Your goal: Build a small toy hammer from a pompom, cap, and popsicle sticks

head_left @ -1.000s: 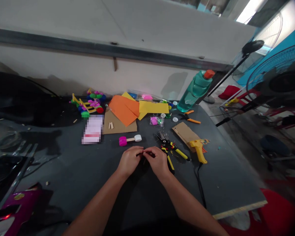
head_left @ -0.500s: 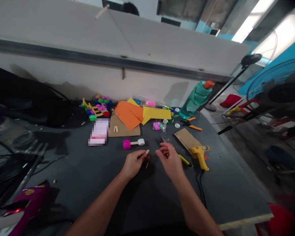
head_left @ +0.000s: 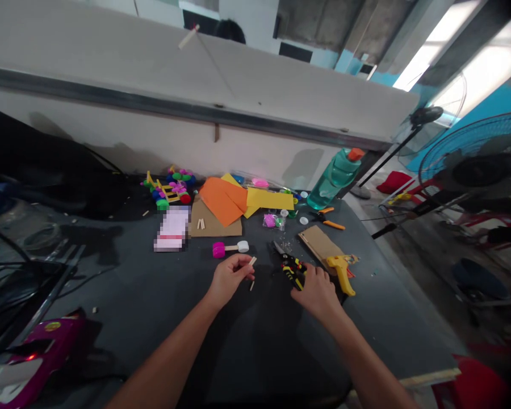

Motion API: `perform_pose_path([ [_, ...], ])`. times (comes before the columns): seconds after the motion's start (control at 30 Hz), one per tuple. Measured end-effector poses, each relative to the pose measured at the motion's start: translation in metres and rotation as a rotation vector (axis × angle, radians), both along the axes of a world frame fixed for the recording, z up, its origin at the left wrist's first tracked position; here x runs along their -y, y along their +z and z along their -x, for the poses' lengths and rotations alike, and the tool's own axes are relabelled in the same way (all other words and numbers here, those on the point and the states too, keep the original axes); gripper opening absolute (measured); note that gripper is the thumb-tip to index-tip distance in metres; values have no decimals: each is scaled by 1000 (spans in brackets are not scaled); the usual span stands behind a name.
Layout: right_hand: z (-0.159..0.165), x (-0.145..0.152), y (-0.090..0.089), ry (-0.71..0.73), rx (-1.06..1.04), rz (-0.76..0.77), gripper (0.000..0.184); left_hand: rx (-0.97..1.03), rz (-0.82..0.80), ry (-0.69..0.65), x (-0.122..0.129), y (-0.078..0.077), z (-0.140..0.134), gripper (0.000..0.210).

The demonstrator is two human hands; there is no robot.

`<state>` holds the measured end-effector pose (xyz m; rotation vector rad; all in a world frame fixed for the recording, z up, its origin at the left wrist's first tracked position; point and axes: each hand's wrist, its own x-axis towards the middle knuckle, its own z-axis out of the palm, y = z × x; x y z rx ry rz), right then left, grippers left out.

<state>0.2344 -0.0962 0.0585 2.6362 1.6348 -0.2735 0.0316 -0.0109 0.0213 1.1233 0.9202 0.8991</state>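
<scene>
My left hand (head_left: 230, 279) pinches short pale wooden stick pieces (head_left: 252, 261) between thumb and fingers. Just below its fingertips another small stick piece (head_left: 252, 286) shows against the dark table. To the right, my right hand (head_left: 319, 288) has its fingers curled over the handles of the black-and-yellow pliers (head_left: 293, 271), which lie with their dark jaws pointing away from me. Tiny chips are scattered by the jaws. Beyond my left hand lies a stick (head_left: 230, 248) with a magenta piece on one end and a white piece on the other.
Cardboard (head_left: 217, 228) with orange paper (head_left: 223, 199) and small sticks lies at the back. A yellow glue gun (head_left: 343, 271) rests by a cardboard strip (head_left: 319, 243) on the right. Behind stand a green bottle (head_left: 334, 179) and orange-handled pliers (head_left: 333, 224). Colourful assembled pieces (head_left: 168, 190) sit back left.
My right hand has moved right and down from beside my left hand onto the pliers' handles. My left hand stays nearly in place, still holding the stick pieces.
</scene>
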Motion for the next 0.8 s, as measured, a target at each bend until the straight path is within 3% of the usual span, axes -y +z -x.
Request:
perform_pose_path([
  [0.17,4,33,9,148,-336,-88,53,37,0,18,0,2,3,18],
  [0.3,22,56,12,165,-532,-105,45,76,-35,18,-1,4,4,20],
  [0.8,48,58,1,230,-573,-150,48,95,-28,-18,-4,-4,9,20],
])
